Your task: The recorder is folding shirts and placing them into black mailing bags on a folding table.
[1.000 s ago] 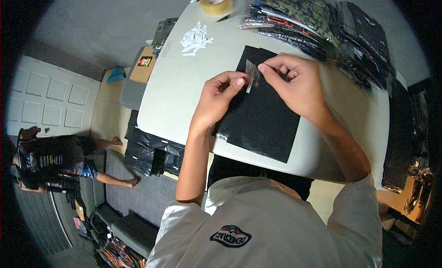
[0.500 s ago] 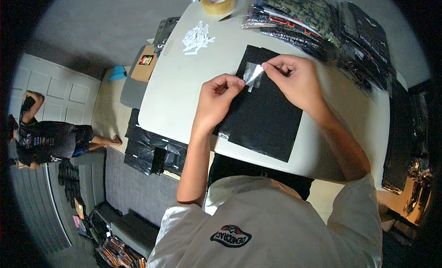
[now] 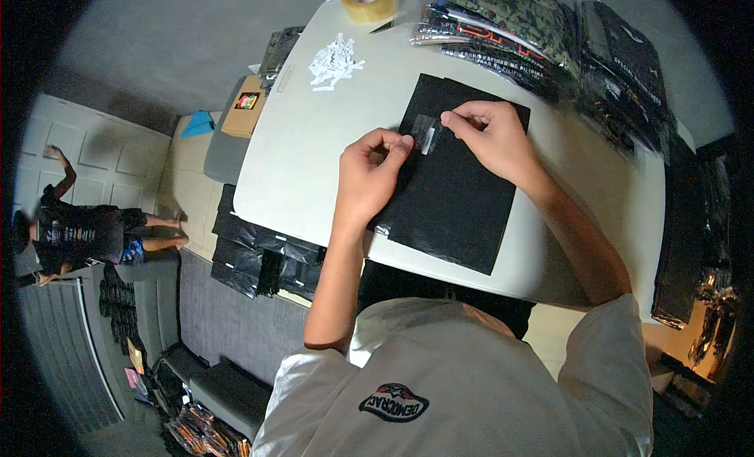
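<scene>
A short piece of clear tape (image 3: 425,128) is stretched between my hands, just over a flat black fabric piece (image 3: 463,198). Part of a small white slip (image 3: 428,142) shows at the tape. My left hand (image 3: 371,173) pinches the tape's left end between thumb and forefinger. At its right end, my right hand (image 3: 491,135) pinches with thumb and forefinger too. The black piece lies on the white table (image 3: 290,159), with another dark layer partly under it. Whether the tape touches the fabric I cannot tell.
A pile of white paper slips (image 3: 335,63) and a roll of clear tape (image 3: 369,3) are on the far side of the table. Plastic-wrapped garments (image 3: 503,41) are stacked at the far right. Another person (image 3: 86,229) stands off to the left near a door.
The tape has tilted and dropped slightly, and no longer shines as brightly. My right hand has shifted a little left and down. The other person has moved an arm and both legs.
</scene>
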A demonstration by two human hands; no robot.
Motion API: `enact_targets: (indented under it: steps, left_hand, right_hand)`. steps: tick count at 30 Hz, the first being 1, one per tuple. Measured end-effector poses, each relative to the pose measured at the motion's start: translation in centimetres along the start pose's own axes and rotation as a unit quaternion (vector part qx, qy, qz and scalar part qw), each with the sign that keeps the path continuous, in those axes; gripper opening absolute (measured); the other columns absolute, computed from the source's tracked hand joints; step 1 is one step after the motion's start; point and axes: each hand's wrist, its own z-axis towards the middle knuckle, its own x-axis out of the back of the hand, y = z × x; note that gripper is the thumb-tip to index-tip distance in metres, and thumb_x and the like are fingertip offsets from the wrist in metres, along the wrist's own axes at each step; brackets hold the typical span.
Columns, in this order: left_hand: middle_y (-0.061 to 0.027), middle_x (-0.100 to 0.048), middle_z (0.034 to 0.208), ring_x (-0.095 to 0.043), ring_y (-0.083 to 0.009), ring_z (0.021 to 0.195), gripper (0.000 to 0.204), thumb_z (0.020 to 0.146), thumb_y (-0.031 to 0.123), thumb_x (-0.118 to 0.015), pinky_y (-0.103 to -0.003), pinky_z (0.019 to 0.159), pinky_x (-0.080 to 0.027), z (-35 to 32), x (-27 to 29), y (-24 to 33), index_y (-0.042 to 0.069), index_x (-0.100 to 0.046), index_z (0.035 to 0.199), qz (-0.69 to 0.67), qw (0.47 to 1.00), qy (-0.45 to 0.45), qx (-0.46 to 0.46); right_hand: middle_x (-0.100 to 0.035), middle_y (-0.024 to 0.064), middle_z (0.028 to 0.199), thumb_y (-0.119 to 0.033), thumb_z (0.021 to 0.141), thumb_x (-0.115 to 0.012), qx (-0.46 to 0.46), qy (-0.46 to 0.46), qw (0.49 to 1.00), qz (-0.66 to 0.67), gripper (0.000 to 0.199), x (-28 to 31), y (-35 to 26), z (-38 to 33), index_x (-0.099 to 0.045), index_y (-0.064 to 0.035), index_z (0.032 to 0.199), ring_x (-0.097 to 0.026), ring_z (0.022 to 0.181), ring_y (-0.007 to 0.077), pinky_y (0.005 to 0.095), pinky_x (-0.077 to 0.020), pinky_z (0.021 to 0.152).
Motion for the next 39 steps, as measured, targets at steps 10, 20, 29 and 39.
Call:
enact_targets:
  steps: [10,20,29,39]
  left_hand:
    - [0.0027,-0.062,0.075,-0.051,-0.0060,0.070,0.022,0.099,0.018,-0.072,-0.025,0.063,-0.041,-0.1,0.2,0.0,-0.002,-0.072,0.091,0.137,0.990,0.013,0.015]
    - [-0.0130,-0.065,0.069,-0.058,-0.0188,0.059,0.024,0.089,0.019,-0.079,-0.033,0.059,-0.047,-0.3,-0.3,0.5,-0.004,-0.074,0.085,0.188,0.981,0.046,-0.033]
    - [-0.0177,-0.069,0.074,-0.065,-0.0248,0.063,0.023,0.088,0.020,-0.080,-0.035,0.062,-0.050,-0.3,-0.6,0.9,-0.003,-0.076,0.086,0.226,0.973,0.044,-0.029]
    - [-0.0185,-0.067,0.071,-0.065,-0.0269,0.060,0.026,0.087,0.023,-0.079,-0.036,0.061,-0.051,-0.2,-0.7,1.0,-0.002,-0.075,0.085,0.248,0.967,0.041,-0.026]
  right_hand:
    - [-0.065,-0.0022,0.067,-0.018,0.095,-0.077,-0.022,-0.008,1.000,-0.020,0.019,-0.5,-0.3,-0.5,-0.077,0.0010,0.091,-0.049,0.062,0.0025,0.0241,-0.0397,0.056]
    - [-0.066,0.0018,0.063,-0.019,0.091,-0.081,0.011,0.018,0.997,-0.073,0.018,-0.8,0.2,-0.6,-0.078,-0.0012,0.090,-0.046,0.054,0.0034,0.0262,-0.0378,0.049]
    - [-0.070,0.0044,0.069,-0.019,0.089,-0.082,0.029,0.021,0.992,-0.117,0.017,-0.7,0.7,-0.5,-0.079,-0.0027,0.091,-0.047,0.053,0.0053,0.0278,-0.0392,0.050]
    - [-0.074,0.0083,0.080,-0.023,0.088,-0.082,0.016,0.013,0.990,-0.140,0.020,-0.8,0.6,-0.5,-0.079,-0.0034,0.093,-0.055,0.056,0.0109,0.0304,-0.0443,0.054]
